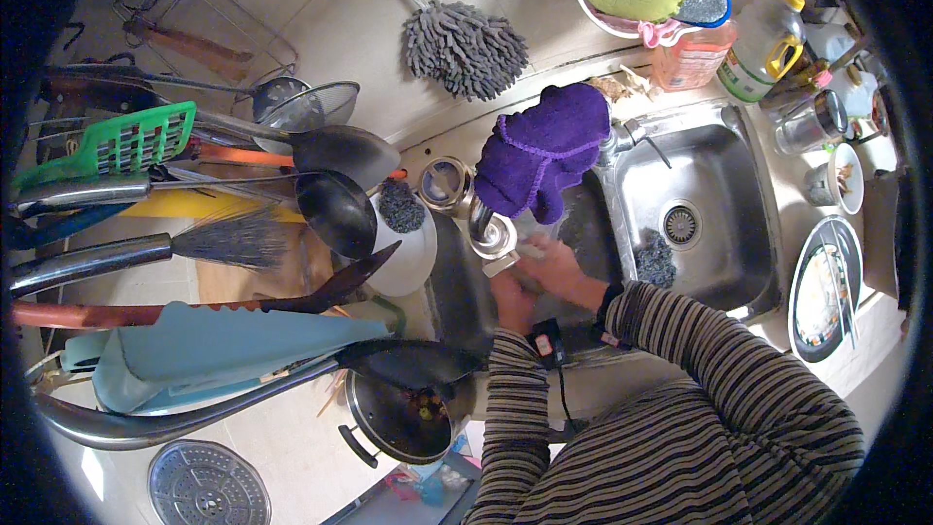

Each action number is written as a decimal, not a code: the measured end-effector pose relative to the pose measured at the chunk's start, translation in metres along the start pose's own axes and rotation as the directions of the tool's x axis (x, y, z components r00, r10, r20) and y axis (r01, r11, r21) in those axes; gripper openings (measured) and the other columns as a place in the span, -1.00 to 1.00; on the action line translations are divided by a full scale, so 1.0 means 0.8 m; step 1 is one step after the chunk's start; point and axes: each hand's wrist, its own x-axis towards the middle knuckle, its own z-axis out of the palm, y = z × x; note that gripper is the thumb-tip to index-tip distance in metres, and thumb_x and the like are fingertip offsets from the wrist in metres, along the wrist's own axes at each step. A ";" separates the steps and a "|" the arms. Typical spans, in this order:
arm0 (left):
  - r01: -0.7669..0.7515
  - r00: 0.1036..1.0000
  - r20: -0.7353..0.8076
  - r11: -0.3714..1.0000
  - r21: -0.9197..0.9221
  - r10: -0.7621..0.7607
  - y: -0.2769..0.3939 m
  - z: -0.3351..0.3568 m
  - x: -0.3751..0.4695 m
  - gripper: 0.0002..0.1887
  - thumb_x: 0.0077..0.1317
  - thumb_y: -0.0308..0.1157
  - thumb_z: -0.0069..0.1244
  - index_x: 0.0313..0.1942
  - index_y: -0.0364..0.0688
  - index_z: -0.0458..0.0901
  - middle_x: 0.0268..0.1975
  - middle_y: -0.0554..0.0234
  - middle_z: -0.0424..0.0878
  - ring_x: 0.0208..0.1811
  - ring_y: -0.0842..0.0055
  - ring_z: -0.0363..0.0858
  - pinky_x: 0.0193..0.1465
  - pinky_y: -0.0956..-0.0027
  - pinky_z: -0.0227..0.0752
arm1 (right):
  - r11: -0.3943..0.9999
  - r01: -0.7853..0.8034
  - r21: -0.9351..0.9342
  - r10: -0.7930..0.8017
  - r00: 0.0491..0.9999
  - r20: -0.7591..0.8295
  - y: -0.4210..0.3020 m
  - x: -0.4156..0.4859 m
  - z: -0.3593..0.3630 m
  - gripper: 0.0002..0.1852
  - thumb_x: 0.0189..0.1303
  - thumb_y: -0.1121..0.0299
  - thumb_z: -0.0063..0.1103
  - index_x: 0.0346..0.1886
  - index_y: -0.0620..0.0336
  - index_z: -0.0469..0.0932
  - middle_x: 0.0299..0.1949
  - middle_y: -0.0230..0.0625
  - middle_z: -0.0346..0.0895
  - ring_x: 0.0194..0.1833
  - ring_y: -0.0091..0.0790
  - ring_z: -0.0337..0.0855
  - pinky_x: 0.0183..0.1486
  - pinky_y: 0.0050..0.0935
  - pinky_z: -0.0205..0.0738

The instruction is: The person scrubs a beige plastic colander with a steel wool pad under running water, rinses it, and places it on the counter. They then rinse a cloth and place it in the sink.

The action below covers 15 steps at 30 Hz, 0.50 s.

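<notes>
Both my hands are together over the dark left sink basin (pixel 583 255), just below the metal tap spout (pixel 481 222). My left hand (pixel 514 302) lies below a round, shiny metal fitting (pixel 499 237) with a flat tab. Touching or nearly touching it, my right hand (pixel 557 270) has its fingertips at something small and pale. Whether either hand grips that thing is hidden by blur and overlap. A purple cloth (pixel 543 146) is draped over the tap. In the right steel basin (pixel 729 197), a dark scouring pad (pixel 656 262) rests left of the drain strainer (pixel 681 224).
Hanging utensils, including a black ladle (pixel 335 211) and green slotted turner (pixel 138 138), crowd the left. A pot (pixel 401 415) stands at lower left. Beyond the sink are a bottle (pixel 754 58) and a basket (pixel 619 25); an oval plate (pixel 824 292) with chopsticks lies right.
</notes>
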 end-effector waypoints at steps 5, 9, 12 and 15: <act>-0.031 0.950 -0.197 0.699 0.714 0.243 0.018 0.022 -0.004 -0.67 0.33 -0.24 -0.14 0.03 -0.19 0.43 -0.06 0.29 0.50 -0.06 0.59 0.45 -0.03 0.38 0.38 | 0.852 -0.198 0.484 -0.022 0.911 0.411 0.010 0.010 -0.025 -0.34 0.07 -0.17 0.15 0.10 0.13 0.42 -0.06 -0.20 0.51 -0.06 -0.32 0.53 0.01 -0.32 0.38; 0.001 0.986 -0.118 0.705 0.710 0.117 0.044 0.031 -0.018 -0.63 0.26 -0.30 -0.01 0.03 -0.26 0.41 -0.02 0.22 0.50 -0.07 0.49 0.48 -0.09 0.41 0.39 | 0.596 -0.612 0.520 0.218 0.747 0.628 0.022 0.018 -0.049 -0.24 0.07 -0.29 0.03 0.19 0.07 0.34 0.09 -0.16 0.38 0.09 -0.27 0.40 0.08 -0.02 0.30; -0.011 0.999 -0.030 0.734 0.679 0.042 0.051 0.025 -0.025 -0.63 0.16 -0.40 0.12 -0.02 -0.26 0.48 -0.10 0.29 0.54 -0.10 0.59 0.46 -0.08 0.46 0.37 | 0.524 -0.657 0.541 0.262 0.729 0.632 0.030 0.034 -0.043 -0.28 0.10 -0.27 0.00 0.16 0.08 0.34 0.12 -0.18 0.37 0.13 -0.23 0.38 0.10 0.13 0.24; -0.082 0.995 0.018 0.701 0.708 0.098 0.048 0.014 -0.029 -0.60 0.12 -0.44 0.15 -0.03 -0.29 0.47 -0.12 0.28 0.55 -0.11 0.57 0.48 -0.06 0.46 0.36 | 0.423 -0.547 0.722 0.085 0.818 0.569 0.037 0.061 -0.020 -0.40 0.17 -0.14 0.02 0.10 0.13 0.38 0.04 -0.18 0.46 0.07 -0.17 0.46 0.10 0.21 0.22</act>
